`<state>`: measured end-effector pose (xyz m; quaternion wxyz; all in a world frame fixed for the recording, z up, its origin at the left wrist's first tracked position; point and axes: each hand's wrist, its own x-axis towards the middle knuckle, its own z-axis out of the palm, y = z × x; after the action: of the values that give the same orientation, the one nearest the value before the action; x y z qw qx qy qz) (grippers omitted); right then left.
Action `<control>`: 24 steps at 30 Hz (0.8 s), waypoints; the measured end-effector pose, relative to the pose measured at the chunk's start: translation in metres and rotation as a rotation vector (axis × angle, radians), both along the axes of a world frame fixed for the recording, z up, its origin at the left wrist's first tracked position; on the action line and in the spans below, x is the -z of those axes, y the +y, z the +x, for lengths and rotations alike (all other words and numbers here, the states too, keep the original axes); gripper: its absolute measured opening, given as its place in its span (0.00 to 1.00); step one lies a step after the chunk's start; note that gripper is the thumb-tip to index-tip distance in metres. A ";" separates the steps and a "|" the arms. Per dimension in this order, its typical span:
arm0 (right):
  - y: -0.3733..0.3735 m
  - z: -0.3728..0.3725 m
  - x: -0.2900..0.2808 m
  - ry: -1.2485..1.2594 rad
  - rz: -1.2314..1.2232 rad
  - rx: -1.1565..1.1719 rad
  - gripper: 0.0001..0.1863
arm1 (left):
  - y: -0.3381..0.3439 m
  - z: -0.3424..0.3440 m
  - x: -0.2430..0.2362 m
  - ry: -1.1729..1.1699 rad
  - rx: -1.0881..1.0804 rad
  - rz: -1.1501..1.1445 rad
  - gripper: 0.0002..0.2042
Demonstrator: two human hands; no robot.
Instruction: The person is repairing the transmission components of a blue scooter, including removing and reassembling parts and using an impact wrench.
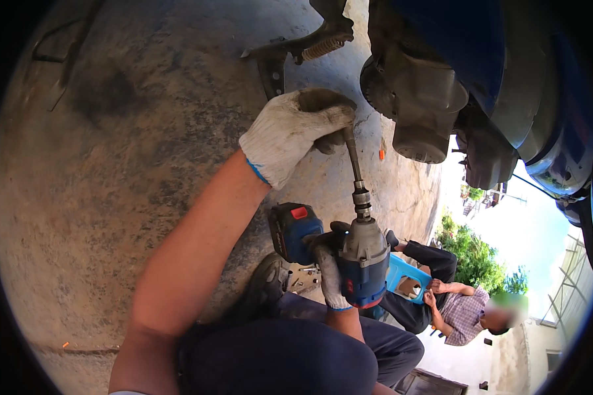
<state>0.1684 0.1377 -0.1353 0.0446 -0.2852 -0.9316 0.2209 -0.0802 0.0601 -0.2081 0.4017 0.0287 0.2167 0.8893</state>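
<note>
Grips the drill (pixel 364 263) in the gloved right hand (pixel 329 263), wrapped around the handle between the body and the battery (pixel 290 234). Holds it clear of the floor (pixel 145 131), with the rod (pixel 354 158) running straight from the collar (pixel 362 203) to the left hand (pixel 296 128). Pinches the rod's free end there, between gloved thumb and fingers; cannot tell the shape of the tip, hidden in that narrow grasp. Has the engine (pixel 418 99) near the left hand, and the stand (pixel 271 74) with its spring (pixel 321 49) just past it. Keeps one shoe (pixel 267 280) near the battery, beside small parts (pixel 302 282) on the floor. Shows an orange scrap (pixel 381 155) between the rod and the floor's bright edge. Faces, beyond the drill, a co-worker (pixel 468 313) with hands at a blue plastic piece (pixel 395 270).
</note>
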 end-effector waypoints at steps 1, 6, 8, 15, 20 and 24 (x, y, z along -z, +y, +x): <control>0.003 0.000 0.000 -0.006 0.063 -0.024 0.17 | 0.004 0.000 0.001 -0.037 0.017 0.023 0.15; -0.003 -0.004 0.007 0.091 -0.340 0.164 0.26 | -0.002 -0.001 -0.004 -0.041 0.085 -0.007 0.16; -0.002 -0.003 0.011 0.113 -0.443 0.206 0.29 | -0.003 -0.004 -0.006 -0.036 0.116 -0.052 0.16; 0.003 -0.009 0.011 0.117 -0.419 0.219 0.31 | 0.005 -0.014 0.000 -0.053 0.203 -0.011 0.14; 0.011 -0.010 0.015 0.115 -0.438 0.173 0.28 | 0.010 -0.016 0.003 -0.080 0.180 -0.012 0.14; 0.012 -0.008 0.020 0.120 -0.454 0.193 0.28 | 0.014 -0.017 0.004 -0.089 0.135 0.003 0.13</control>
<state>0.1606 0.1494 -0.1558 0.0555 -0.3618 -0.8224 0.4355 -0.0968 0.0742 -0.2124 0.4700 0.0043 0.1946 0.8609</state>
